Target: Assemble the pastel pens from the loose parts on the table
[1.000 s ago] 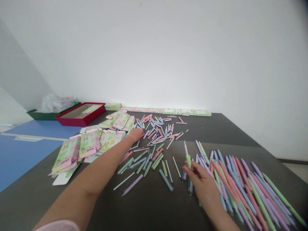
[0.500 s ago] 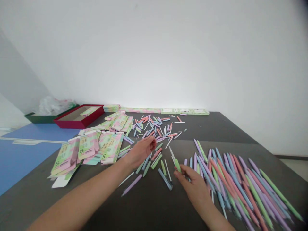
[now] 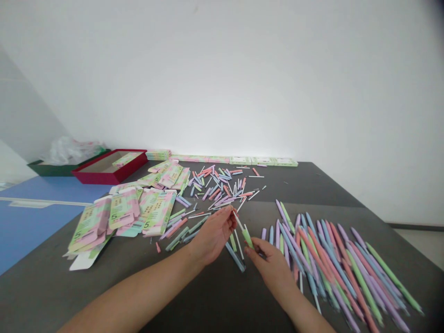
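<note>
My right hand (image 3: 270, 263) grips a light green pen barrel (image 3: 247, 237) between thumb and fingers, tilted up to the left. A thin white refill (image 3: 238, 220) sticks out of its upper end. My left hand (image 3: 215, 233) is closed with its fingertips pinched at the refill's far end; the exact contact is partly hidden by the fingers. Under and around the left hand lie loose green and blue pen parts (image 3: 235, 257) and a white refill (image 3: 239, 245). Close to the right hand, on its right, is a spread of pastel pens (image 3: 333, 263).
Small pen parts (image 3: 222, 182) lie scattered mid-table. Printed card boxes (image 3: 157, 212) are piled at left, with a row of boxes (image 3: 239, 160) along the wall. A red tray (image 3: 104, 178) and a green tray (image 3: 45, 170) with clear plastic stand at the back left.
My left hand has moved down and right from the scattered parts to the refill's end. My right hand has stayed on the green barrel, shifting slightly left. Parts beneath the left hand lie differently.
</note>
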Action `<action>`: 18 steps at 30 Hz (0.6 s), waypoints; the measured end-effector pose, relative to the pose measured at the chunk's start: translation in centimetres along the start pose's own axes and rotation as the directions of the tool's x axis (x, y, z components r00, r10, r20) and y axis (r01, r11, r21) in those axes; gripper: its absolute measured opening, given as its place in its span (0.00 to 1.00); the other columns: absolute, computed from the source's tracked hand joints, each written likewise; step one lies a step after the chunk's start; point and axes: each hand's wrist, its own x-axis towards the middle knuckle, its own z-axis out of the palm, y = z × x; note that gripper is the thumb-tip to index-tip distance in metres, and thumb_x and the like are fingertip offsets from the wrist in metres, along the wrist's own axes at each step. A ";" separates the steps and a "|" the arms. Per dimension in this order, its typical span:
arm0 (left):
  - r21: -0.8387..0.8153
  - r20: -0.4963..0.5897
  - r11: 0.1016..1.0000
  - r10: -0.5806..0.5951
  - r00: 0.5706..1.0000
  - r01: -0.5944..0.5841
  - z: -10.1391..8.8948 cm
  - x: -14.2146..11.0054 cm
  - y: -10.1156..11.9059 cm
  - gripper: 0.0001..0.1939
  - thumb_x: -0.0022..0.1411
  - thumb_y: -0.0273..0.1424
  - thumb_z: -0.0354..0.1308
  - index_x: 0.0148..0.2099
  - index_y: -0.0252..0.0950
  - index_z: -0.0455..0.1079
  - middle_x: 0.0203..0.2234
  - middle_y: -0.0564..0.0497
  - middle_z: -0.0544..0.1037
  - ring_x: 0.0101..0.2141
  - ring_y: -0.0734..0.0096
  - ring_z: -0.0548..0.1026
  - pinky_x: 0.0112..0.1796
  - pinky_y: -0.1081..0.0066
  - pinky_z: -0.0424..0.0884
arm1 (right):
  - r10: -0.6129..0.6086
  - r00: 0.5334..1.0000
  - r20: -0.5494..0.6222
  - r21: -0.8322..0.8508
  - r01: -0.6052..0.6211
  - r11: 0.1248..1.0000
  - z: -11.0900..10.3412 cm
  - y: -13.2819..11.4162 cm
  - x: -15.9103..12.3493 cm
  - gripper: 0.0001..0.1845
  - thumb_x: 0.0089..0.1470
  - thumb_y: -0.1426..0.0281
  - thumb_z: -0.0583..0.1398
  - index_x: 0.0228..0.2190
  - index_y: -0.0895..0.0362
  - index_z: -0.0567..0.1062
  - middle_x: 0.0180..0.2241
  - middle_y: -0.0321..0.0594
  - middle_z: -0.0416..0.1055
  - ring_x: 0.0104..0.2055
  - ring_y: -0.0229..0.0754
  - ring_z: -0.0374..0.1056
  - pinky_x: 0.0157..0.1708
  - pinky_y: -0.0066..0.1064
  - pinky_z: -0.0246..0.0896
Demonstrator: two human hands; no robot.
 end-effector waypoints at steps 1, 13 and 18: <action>0.002 -0.010 1.000 0.001 1.000 -0.001 0.1 0.0 0.0 0.08 0.56 0.34 0.58 0.33 0.34 0.70 0.30 0.51 0.71 0.33 0.76 0.69 0.39 0.74 0.65 | -0.002 1.000 0.002 0.000 0.002 1.000 0.0 0.0 0.0 0.12 0.51 0.63 0.54 0.27 0.56 0.73 0.23 0.35 0.67 0.28 0.41 0.63 0.28 0.27 0.55; 0.018 -0.044 1.000 0.026 0.999 -0.025 0.5 -0.1 -0.1 0.08 0.55 0.34 0.59 0.32 0.34 0.70 0.30 0.52 0.71 0.33 0.77 0.69 0.39 0.74 0.64 | -0.013 1.000 -0.015 -0.026 0.013 1.000 0.0 0.0 0.1 0.10 0.51 0.65 0.54 0.27 0.56 0.74 0.21 0.33 0.65 0.26 0.39 0.60 0.25 0.26 0.52; 0.036 -0.030 0.999 0.038 0.999 -0.037 0.5 -0.1 -0.1 0.08 0.54 0.35 0.59 0.33 0.35 0.70 0.31 0.51 0.71 0.33 0.76 0.69 0.38 0.74 0.64 | -0.027 0.999 -0.031 -0.025 0.027 0.999 0.0 0.1 0.1 0.10 0.50 0.66 0.54 0.26 0.56 0.74 0.21 0.33 0.65 0.25 0.39 0.60 0.25 0.26 0.52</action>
